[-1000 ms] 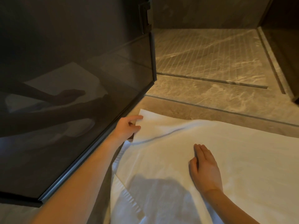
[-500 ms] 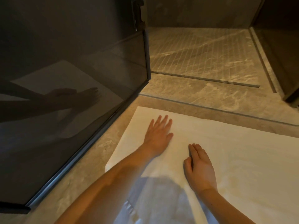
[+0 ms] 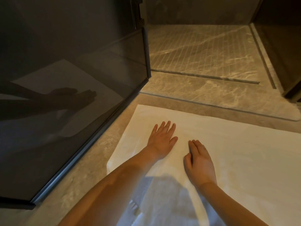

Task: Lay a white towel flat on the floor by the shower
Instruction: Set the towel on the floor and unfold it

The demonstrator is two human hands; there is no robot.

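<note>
Your left hand lies palm down on the towel, fingers straight and slightly spread, pointing toward the shower. It holds nothing and only presses the cloth. Your right hand lies just beside it, nearer to you, also palm down. Its fingers are straight and close together, the thumb lies along its side, and it grips nothing. The two hands are near each other but do not touch. Both bare forearms reach in from the bottom edge.

Through the head camera, the towel is white and spread flat on the floor, lying smooth around your hands. Its far edge runs just short of the dark strip that crosses the floor in front of the shower. Its far left corner sits near the foot of the glass. Its left edge runs beside the frame of the glass, with a band of bare floor between them. Its right side runs out of view. A shadow covers the near part of the towel between your forearms. Past the strip, the shower floor shows fine grooves cut in marbled stone. The dark glass on your left mirrors the towel and both arms.
</note>
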